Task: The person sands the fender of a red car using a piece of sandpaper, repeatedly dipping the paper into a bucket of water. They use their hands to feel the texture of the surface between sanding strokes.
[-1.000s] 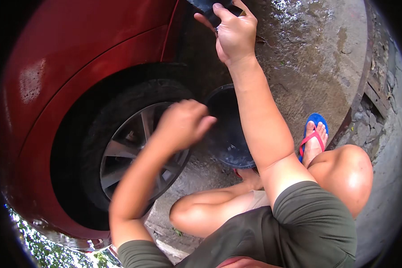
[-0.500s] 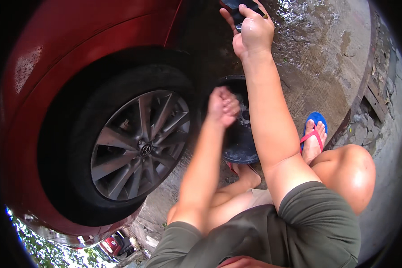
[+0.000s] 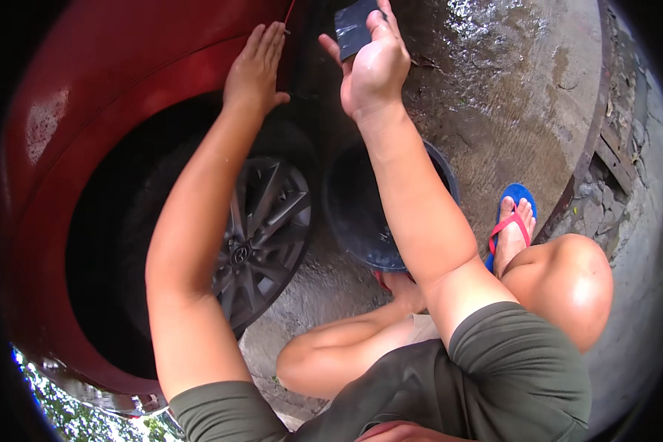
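Note:
My left hand (image 3: 256, 70) lies against the red car body panel (image 3: 162, 66) just above the wheel arch, near the panel's rear seam. Its fingers are stretched out side by side, the thumb apart, and it holds nothing. At the top of the view, my right hand (image 3: 379, 70) grips a thin, dark, flat piece (image 3: 355, 31) with a wet shine. I cannot make out what kind of thing that piece is. My left forearm passes in front of the tyre and part of the grey alloy wheel (image 3: 241, 254).
A round black tub (image 3: 353, 206) stands on the wet concrete (image 3: 523, 110) beside the wheel, partly behind my right forearm. My foot in a blue flip-flop (image 3: 521, 193) with red straps is to its right. Broken rubble (image 3: 604, 206) lies along the right edge.
My left hand has risen from over the tub, where it was blurred and closed, to the car panel and has opened. My right hand has shifted left with the dark flat piece.

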Action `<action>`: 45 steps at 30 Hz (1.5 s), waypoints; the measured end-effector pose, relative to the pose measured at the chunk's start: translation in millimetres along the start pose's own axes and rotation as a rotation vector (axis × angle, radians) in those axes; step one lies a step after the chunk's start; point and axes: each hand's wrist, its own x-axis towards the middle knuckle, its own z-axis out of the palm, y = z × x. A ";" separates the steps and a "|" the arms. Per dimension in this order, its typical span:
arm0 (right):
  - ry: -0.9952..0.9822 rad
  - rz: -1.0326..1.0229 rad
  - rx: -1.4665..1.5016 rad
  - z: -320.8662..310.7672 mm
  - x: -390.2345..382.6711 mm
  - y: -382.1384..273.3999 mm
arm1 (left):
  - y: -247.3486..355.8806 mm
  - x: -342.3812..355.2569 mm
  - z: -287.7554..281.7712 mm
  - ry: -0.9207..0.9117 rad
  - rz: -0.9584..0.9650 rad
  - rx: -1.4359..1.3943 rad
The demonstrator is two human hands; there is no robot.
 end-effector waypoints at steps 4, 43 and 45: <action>-0.081 -0.041 -0.102 -6.6 8.7 6.1 | -4.6 -24.0 11.7 0.001 0.068 0.008; -0.478 -0.522 -0.997 12.3 -73.8 153.7 | 113.6 -233.1 -2.4 0.647 -0.989 -1.698; -0.586 -0.461 -0.918 11.7 -109.1 149.4 | 115.2 -234.3 1.8 0.679 -0.995 -1.683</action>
